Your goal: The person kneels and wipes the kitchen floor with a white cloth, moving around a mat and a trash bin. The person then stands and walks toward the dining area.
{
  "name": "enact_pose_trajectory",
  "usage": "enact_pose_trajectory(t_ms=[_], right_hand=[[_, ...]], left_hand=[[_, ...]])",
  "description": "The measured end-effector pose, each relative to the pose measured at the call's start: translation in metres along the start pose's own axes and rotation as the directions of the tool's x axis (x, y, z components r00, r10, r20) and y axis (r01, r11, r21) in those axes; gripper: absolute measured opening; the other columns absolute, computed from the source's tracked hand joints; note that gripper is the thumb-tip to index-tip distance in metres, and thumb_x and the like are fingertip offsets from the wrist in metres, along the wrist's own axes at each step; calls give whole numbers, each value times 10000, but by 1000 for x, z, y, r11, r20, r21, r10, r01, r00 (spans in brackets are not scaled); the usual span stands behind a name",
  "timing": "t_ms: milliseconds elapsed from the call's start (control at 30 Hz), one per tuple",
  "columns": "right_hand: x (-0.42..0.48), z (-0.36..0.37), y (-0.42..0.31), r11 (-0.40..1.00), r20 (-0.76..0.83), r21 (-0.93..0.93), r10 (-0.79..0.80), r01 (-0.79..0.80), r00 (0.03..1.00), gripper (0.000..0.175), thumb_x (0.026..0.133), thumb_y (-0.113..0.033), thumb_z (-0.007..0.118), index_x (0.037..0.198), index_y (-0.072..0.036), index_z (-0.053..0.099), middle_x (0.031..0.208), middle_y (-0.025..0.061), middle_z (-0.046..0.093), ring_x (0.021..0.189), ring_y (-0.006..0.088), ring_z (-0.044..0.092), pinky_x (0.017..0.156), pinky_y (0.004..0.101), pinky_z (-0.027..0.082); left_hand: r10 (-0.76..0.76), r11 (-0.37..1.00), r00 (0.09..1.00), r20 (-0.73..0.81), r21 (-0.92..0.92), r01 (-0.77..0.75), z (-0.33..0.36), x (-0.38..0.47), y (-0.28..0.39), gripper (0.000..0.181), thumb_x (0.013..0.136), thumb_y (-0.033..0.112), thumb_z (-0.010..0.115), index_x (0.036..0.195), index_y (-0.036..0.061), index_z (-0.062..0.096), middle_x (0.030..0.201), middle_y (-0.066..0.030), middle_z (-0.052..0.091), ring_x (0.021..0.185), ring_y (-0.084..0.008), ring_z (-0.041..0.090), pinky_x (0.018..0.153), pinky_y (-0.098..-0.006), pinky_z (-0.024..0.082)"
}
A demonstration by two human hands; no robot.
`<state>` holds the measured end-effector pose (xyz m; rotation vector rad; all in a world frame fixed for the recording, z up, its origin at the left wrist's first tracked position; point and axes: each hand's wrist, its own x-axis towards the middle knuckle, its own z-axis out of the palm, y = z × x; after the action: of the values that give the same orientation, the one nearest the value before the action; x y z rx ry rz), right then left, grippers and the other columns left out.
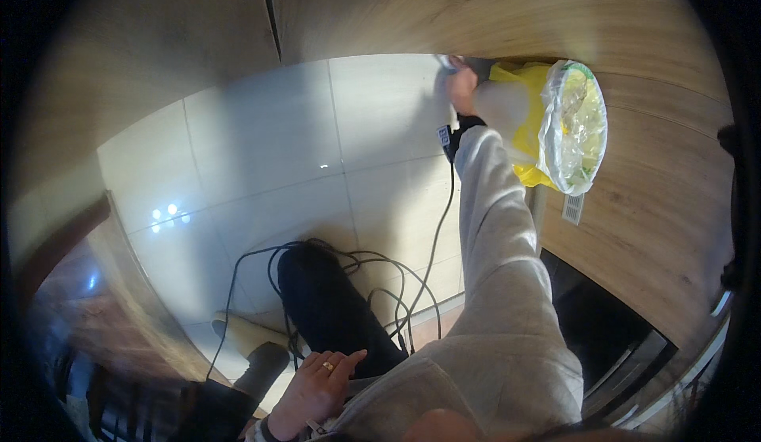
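My right hand (462, 88) reaches far forward to the cabinet base, beside a waste bin. Its fingers close on a small whitish thing (444, 61), too blurred to name. A black band (467, 128) circles that wrist, and a black cable connector (445, 137) with printed marks hangs next to it. The bin has a white bag liner (553, 127) folded over its rim, with yellow plastic (529, 130) around its side and clear plastic (575, 139) inside. My left hand (315, 388), wearing a ring, rests empty by my dark-clothed leg (333, 305), its fingers slightly bent.
Wood-look cabinet fronts (380, 11) curve across the top and right. Pale floor tiles (267, 127) lie below. A long black cable (440, 228) loops around my leg. A shoe (244, 335) shows lower left, near a brown wooden furniture edge (140, 287). A black glossy appliance front (588, 305) stands right.
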<state>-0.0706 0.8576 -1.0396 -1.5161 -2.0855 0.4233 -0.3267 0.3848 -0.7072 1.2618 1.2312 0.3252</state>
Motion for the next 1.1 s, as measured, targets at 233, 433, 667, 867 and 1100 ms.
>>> enact_pose_trajectory(t_ms=[233,433,667,867,1100], right_hand=[[-129,-40,-65,956,472,256,-255,145,844,536,662,158,437,1038,-118,700,1147,95,649,1079,264,602,980,369,450],[-189,-83,-73,915,468,403,-227,23,854,533,677,198,411,998,-101,714,1096,95,675,1084,261,612,974,353,450],[-53,23,-148,861,244,408,-423,303,873,501,660,175,456,980,-106,720,1043,96,684,970,275,636,862,327,500],[-91,51,-136,736,422,561,-648,379,634,497,632,173,445,886,-130,746,924,88,707,862,271,646,813,374,502],[-192,-79,-55,895,793,440,-422,66,438,560,552,212,397,883,-86,736,950,90,707,948,226,650,848,341,497]], left_hand=[[52,998,999,-14,35,-52,0,1,4,479,764,-13,614,1230,23,508,875,-97,593,850,-254,593,840,-387,473],[105,993,992,-66,52,-102,6,-6,2,462,766,-17,610,1217,17,515,875,-102,597,844,-240,597,831,-386,477],[118,988,992,-40,108,-113,11,-9,5,458,770,-15,609,1218,14,518,887,-104,600,837,-244,596,797,-378,481],[141,987,987,-80,93,-134,0,-12,6,447,771,-24,594,1211,10,525,876,-102,596,828,-248,598,797,-374,479],[176,984,981,-80,34,-174,1,-13,-1,419,771,-27,574,1188,3,541,868,-101,593,843,-250,600,820,-385,477]])
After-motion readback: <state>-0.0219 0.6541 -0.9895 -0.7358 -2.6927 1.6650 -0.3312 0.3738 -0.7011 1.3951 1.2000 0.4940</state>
